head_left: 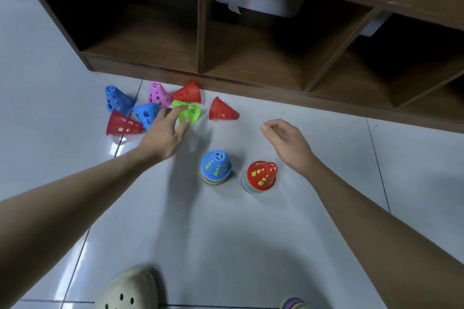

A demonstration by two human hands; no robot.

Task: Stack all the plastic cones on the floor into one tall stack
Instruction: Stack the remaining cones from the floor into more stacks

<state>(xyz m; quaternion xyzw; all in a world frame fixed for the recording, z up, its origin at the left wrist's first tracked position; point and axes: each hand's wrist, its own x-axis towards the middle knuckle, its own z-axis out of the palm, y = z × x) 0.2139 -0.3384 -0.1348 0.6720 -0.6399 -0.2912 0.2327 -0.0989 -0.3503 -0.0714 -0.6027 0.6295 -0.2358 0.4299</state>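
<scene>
Several loose perforated plastic cones lie tipped on the floor near the shelf: a blue cone, a pink cone, a red cone, a second blue cone, a red cone at the left and a red cone apart at the right. My left hand reaches into the cluster and pinches a green cone between thumb and fingers. Nearer to me stand a blue-topped stack and a red-topped stack. My right hand hovers above and right of the red-topped stack, holding nothing.
A dark wooden shelf unit with open compartments runs along the far side, right behind the cones. A beige clog is at the bottom edge. Another small coloured stack peeks in at the bottom right. The floor is glossy pale tile.
</scene>
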